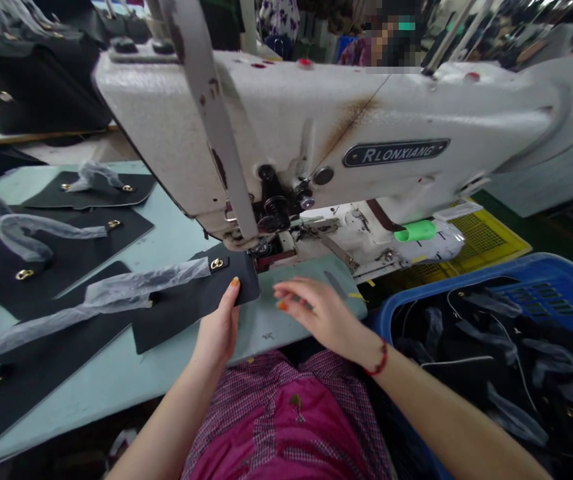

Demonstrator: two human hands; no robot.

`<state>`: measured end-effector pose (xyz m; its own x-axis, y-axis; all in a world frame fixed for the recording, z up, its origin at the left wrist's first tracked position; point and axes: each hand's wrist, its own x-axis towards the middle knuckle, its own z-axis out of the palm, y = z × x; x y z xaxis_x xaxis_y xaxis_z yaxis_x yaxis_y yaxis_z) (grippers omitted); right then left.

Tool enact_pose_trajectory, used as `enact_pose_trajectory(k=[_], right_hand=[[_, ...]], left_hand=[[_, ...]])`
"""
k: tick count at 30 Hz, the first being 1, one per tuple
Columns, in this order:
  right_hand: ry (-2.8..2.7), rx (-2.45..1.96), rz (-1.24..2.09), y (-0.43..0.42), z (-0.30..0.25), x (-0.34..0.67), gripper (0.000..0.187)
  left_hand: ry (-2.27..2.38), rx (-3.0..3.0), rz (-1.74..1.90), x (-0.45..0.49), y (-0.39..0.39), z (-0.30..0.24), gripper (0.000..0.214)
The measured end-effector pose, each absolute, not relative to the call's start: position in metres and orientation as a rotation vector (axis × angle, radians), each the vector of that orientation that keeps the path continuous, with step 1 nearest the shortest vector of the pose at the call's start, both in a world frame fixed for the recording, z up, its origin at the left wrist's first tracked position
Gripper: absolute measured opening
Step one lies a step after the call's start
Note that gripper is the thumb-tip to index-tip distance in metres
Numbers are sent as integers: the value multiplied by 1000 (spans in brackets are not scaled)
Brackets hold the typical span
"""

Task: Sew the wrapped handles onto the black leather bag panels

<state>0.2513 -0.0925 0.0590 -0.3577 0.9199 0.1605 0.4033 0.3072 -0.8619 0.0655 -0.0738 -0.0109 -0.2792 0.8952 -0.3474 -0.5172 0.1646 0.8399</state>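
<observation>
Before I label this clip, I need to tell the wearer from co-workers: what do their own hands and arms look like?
Both forearms show no sleeves, and neither hand is gloved. The left hand has an orange thumbnail; an orange nail shows on the right hand too. A thin red bracelet circles the right wrist.

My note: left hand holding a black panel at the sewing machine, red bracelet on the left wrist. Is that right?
Not quite: the red bracelet is on the right wrist, as the head view shows. The left hand does hold a black panel at the sewing machine.
</observation>
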Motion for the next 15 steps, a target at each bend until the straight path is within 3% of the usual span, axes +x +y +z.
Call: enact_pose_trajectory(k=[5,15], right_hand=[[-1413,-1224,1295,-86,11,202,31],[-1132,-1115,1532,-85,-9,192,35]], left_hand=[[1168,388,1372,60,-80,-11,35],[1263,588,1219,33,-95,-50,40]])
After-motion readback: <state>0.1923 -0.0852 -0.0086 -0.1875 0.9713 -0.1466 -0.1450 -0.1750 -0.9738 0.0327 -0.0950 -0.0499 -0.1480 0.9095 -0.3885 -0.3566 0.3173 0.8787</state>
